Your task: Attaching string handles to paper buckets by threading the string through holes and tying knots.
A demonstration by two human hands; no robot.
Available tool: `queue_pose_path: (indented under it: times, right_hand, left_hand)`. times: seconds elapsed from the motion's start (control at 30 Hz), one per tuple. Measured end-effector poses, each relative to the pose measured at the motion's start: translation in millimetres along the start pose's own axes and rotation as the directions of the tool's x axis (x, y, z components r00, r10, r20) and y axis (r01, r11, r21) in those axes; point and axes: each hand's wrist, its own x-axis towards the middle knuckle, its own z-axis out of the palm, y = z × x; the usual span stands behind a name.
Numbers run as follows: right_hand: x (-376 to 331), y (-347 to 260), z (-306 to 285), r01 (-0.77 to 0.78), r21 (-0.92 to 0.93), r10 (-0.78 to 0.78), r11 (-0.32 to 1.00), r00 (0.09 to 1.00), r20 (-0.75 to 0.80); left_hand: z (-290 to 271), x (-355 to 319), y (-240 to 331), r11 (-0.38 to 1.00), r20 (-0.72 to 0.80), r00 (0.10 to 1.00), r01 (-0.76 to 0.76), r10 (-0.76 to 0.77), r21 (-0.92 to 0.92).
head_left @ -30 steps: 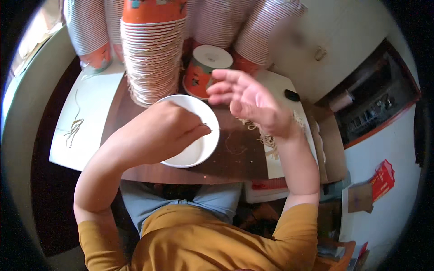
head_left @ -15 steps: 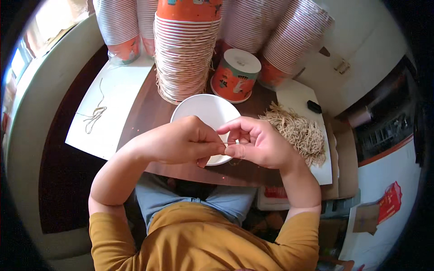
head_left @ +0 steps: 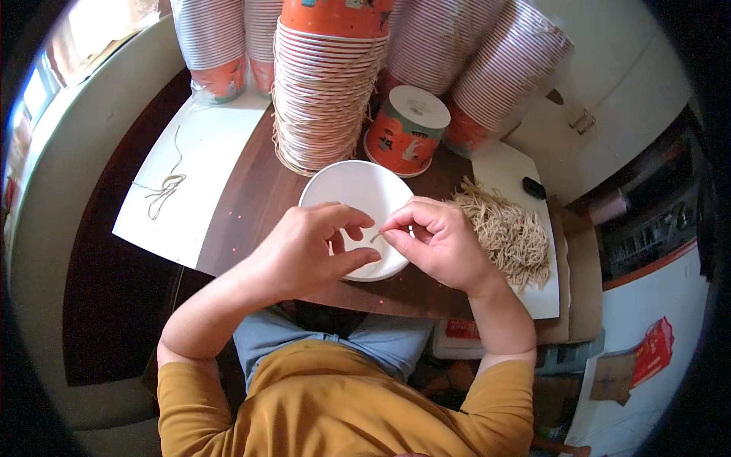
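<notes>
Head view (only one). Ctr of frame: R hand pinches a short string b/w thumb & index fingertip, a bit of it poking out toward the L hand. L hand is open, thumb & curved fingers spread apart, nothing seen in it. String's spot: above the white tub, ctr. A fingertip pinch prob. suits string this thin; a full fist would bury it. How much is hidden inside the R hand, can't tell.

Tub sits mouth up near the front edge of the brown bench, prob. so both hands reach it w/o stretching. Hands hide part of its rim.

String pile lies on the R-side white board, mid right, just beside the R hand, prob. for a short reach. A few loose strands lie well apart on the L-side white board, mid left.

Upper ctr: tall nested stack of orange tubs, strings round its rims, stands right behind the white tub & blocks the far side. Upside-down orange tub, just right of it, crowds that side too. Wrapped stacks upper left; leaning stack upper right. Small black object, mid right, kind unclear. Cardboard & red packet, far right, out of the way.
</notes>
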Motion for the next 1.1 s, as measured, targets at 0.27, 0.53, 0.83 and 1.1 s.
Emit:
queue_pose_path:
  times: [0.27, 0.53, 0.83, 1.1]
  right_hand:
    - [-1.0, -5.6, 6.9, -0.012, -0.043, 0.012, 0.999, 1.0, -0.005]
    - [-0.8, -8.0, 15.0, 0.088, -0.052, -0.091, 0.995, 0.995, -0.046]
    - [9.0, -4.8, 13.4, -0.161, 0.308, 0.114, 0.938, 0.98, 0.163]
    - [19.2, 9.1, 16.0, -0.172, -0.081, 0.187, 0.982, 0.802, 0.567]
  left_hand:
    - [7.6, -4.5, -8.4, 0.969, -0.128, 0.961, -0.236, 0.243, 0.068]
    - [5.2, -6.1, -8.5, 0.971, -0.134, 0.962, -0.24, 0.239, 0.011]
    - [-4.8, -9.9, -20.2, 0.589, 0.083, 0.783, -0.529, 0.617, 0.61]
    - [-3.1, -47.9, -44.5, 0.804, 0.113, 0.928, -0.365, 0.355, 0.469]
